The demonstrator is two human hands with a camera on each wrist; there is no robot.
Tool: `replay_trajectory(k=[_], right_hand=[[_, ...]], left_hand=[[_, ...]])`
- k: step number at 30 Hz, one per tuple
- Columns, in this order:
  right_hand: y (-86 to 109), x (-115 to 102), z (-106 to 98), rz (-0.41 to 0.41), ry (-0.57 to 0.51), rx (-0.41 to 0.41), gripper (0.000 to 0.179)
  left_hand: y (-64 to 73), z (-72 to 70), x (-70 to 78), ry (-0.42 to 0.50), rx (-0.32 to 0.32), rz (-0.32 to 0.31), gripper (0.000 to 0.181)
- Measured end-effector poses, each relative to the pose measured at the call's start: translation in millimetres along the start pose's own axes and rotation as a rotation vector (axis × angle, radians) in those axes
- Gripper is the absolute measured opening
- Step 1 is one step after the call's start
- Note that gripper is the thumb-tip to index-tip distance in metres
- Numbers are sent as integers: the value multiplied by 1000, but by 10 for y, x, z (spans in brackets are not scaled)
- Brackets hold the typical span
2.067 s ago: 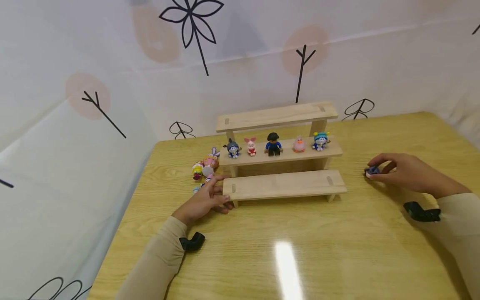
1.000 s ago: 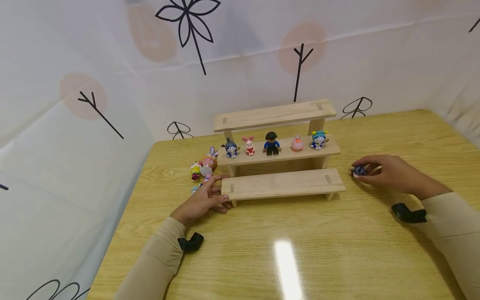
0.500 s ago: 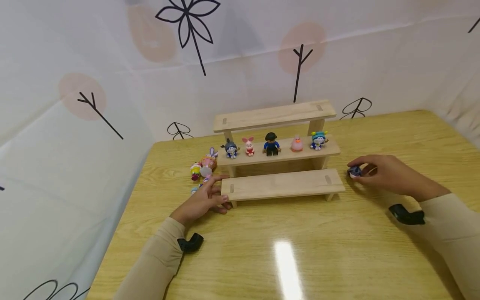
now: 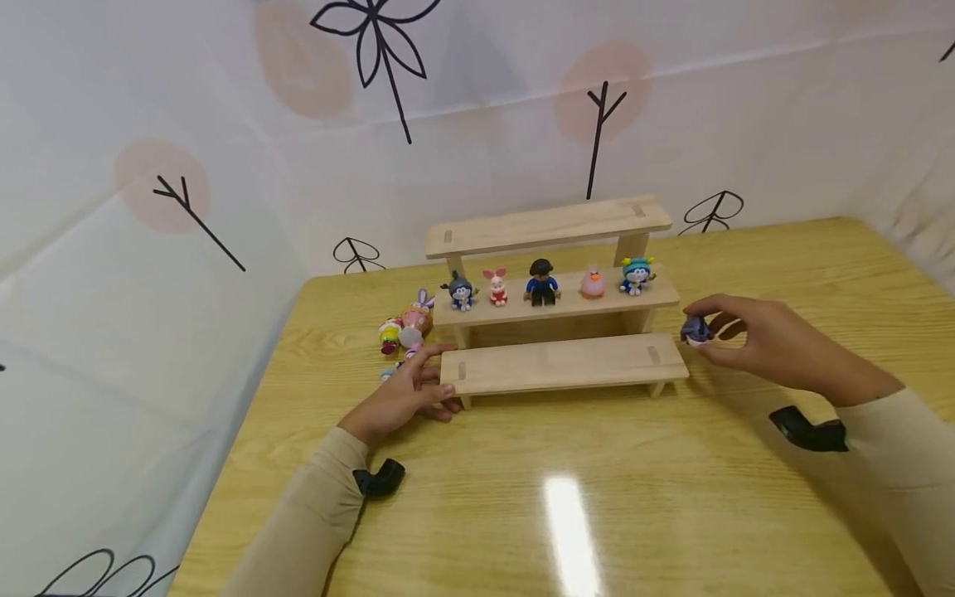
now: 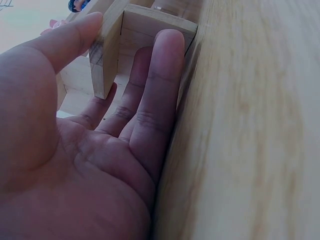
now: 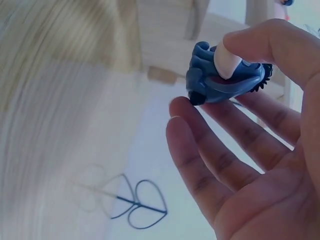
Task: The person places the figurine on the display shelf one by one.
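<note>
A three-tier wooden display stand (image 4: 563, 365) stands on the table. At the left end of its lowest step, my left hand (image 4: 406, 394) grips the board, thumb on top and fingers beneath; the left wrist view shows the board end (image 5: 105, 62) between them. To the right of the stand, my right hand (image 4: 768, 340) pinches a small blue-grey toy figurine (image 4: 696, 330) between thumb and fingers. In the right wrist view the figurine (image 6: 215, 80) has a white part under the thumb and a dark spiky edge.
Several toy figurines line the middle step, among them a pink piglet (image 4: 498, 288), a dark-capped figure (image 4: 542, 283) and a pink bird (image 4: 593, 283). More figurines (image 4: 410, 323) lie left of the stand. A patterned cloth (image 4: 485, 149) hangs behind the table.
My right hand has moved left toward the stand with the blue-grey figurine, and lately up a little, the figurine turning in its fingers. The left hand keeps its grip on the stand.
</note>
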State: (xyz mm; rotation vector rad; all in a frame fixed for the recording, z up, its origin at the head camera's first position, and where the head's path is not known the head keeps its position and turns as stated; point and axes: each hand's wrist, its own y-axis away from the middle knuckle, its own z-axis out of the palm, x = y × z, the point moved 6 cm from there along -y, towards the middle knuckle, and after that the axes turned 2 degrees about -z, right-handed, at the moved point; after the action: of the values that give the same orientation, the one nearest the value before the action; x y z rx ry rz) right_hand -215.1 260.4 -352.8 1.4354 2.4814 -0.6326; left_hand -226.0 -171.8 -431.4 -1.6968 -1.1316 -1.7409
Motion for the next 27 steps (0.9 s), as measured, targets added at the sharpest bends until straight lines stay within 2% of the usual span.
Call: replay_trajectory(k=[7,17,27], right_hand=[[-27,-171,-52,-75,1,51,46],[-41,-283,-27,-104,-71,44,44],[-35,-396,101,-152,-125,36,45]], left_hand=[[-6,-4,23,-8,6,-3,65],[-10,-4,53,-1,2,-1,64],[-5,1,35,0,9,-6,65]])
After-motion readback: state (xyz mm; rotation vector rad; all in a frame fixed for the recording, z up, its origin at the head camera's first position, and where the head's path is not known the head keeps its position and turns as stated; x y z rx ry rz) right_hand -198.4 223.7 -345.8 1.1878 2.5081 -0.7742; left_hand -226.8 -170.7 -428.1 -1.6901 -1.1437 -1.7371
